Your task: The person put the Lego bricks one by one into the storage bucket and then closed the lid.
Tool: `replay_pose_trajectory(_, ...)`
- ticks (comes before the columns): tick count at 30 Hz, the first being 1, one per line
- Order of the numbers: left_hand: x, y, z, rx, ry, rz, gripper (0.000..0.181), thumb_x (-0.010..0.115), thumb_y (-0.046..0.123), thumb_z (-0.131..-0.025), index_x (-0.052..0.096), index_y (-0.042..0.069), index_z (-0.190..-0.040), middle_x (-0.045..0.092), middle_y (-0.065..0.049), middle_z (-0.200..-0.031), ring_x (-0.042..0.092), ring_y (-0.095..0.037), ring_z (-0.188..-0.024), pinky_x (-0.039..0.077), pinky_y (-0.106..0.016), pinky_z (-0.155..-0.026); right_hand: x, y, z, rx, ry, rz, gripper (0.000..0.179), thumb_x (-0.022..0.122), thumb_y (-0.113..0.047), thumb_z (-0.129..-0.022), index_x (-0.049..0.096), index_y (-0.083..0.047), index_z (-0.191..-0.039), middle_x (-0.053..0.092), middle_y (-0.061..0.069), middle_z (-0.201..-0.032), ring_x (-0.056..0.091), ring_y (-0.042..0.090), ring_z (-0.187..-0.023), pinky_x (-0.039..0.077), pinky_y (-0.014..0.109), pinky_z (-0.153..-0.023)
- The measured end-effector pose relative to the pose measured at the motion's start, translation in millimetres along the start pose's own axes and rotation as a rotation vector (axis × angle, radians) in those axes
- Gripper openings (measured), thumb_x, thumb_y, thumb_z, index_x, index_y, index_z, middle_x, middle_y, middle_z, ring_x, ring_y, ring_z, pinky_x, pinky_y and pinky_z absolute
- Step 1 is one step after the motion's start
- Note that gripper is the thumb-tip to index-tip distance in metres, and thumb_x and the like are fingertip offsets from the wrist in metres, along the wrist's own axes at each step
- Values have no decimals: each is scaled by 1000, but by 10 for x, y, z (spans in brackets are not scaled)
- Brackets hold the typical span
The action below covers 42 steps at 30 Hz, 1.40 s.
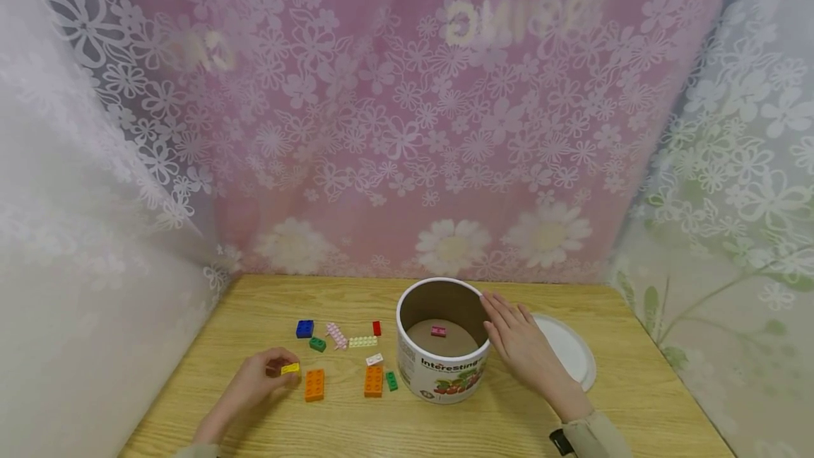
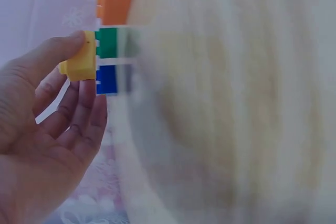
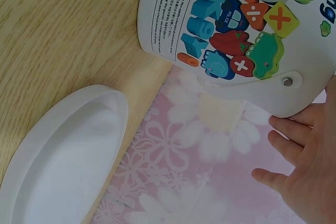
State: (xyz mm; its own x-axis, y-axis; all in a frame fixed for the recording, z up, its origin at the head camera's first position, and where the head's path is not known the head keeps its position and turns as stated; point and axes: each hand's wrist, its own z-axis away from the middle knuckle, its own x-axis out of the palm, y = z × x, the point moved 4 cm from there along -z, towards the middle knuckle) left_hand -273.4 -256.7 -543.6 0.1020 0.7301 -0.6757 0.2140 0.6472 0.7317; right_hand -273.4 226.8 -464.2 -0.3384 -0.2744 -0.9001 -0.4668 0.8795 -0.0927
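Observation:
Between thumb and fingers my left hand pinches a yellow toy brick, low over the table's left side. The same yellow brick shows near the thumb tip in the left wrist view. An orange brick lies just right of this hand. My right hand rests with fairly straight fingers against the right rim of a white round bucket. The bucket stands upright without its lid, and one dark pink brick lies on its floor. Fingertips touch the bucket's upper edge in the right wrist view.
Left of the bucket lie a second orange brick, a blue one, green ones, a pale pink one, a cream one, a red one and a white one. A white lid lies right of the bucket.

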Motion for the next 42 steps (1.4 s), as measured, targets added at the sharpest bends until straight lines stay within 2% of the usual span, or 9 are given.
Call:
replay_pose_trajectory(5, -80, 161, -94, 60, 54, 33, 21, 78, 11, -89, 74, 6, -109, 72, -4, -103, 62, -9, -85, 57, -24, -74, -1, 3, -1, 1, -1, 3, 52, 45, -30, -109, 40, -8, -156, 44, 11, -157, 39, 29, -146, 28, 59, -118)
replay_pose_trajectory(8, -128, 270, -151, 72, 80, 39, 21, 79, 8, -88, 75, 5, -108, 70, -4, -101, 61, -9, -83, 58, -23, -74, -1, 2, -4, 2, -1, 2, 52, 48, -28, -108, 41, -8, -156, 44, 11, -157, 39, 30, -146, 29, 60, -118)
replay_pose_trajectory(11, -159, 368, -202, 60, 84, 28, 20, 78, 7, -88, 75, 6, -107, 69, -2, -101, 61, -11, -85, 58, -24, -76, -4, -2, -6, 3, -4, -1, 52, 49, -27, -108, 41, -8, -156, 44, 10, -157, 40, 30, -146, 29, 60, -117)
replay_pose_trajectory(13, -174, 435, -226, 76, 87, 12, 18, 79, 8, -88, 75, 8, -106, 69, -1, -102, 62, -14, -87, 58, -26, -78, -10, -5, -4, 2, -3, 1, 52, 48, -28, -108, 41, -8, -155, 44, 11, -157, 40, 30, -146, 29, 60, -117)
replay_pose_trajectory(20, -206, 602, -291, 151, 89, -6, 20, 80, 11, -88, 75, 18, -106, 71, 1, -106, 65, -14, -88, 58, -24, -79, -8, -2, 6, 2, -1, 0, 52, 43, -32, -110, 40, -9, -156, 44, 11, -157, 40, 30, -146, 29, 59, -118)
replay_pose_trajectory(25, -209, 667, -338, 141, 87, -16, 21, 80, 13, -87, 75, 17, -107, 71, 2, -104, 64, -12, -87, 58, -24, -77, 8, 10, 7, 7, -7, -9, 53, 42, -33, -110, 39, -10, -157, 43, 10, -158, 38, 29, -146, 28, 59, -119)
replay_pose_trajectory(32, -186, 790, -415, 138, 89, -51, 20, 81, 13, -88, 73, 14, -106, 69, 4, -97, 61, -11, -83, 59, -34, -79, -10, 2, 6, 1, -3, -6, 53, 43, -33, -110, 40, -9, -156, 43, 10, -158, 39, 29, -146, 28, 58, -119)
replay_pose_trajectory(42, -102, 975, -563, 174, 40, 0, 19, 79, 14, -89, 73, 16, -107, 70, 4, -100, 64, -13, -88, 58, -23, -77, -17, -11, -5, -11, 10, 9, 52, 48, -29, -108, 42, -8, -155, 46, 11, -156, 41, 30, -145, 30, 59, -118)
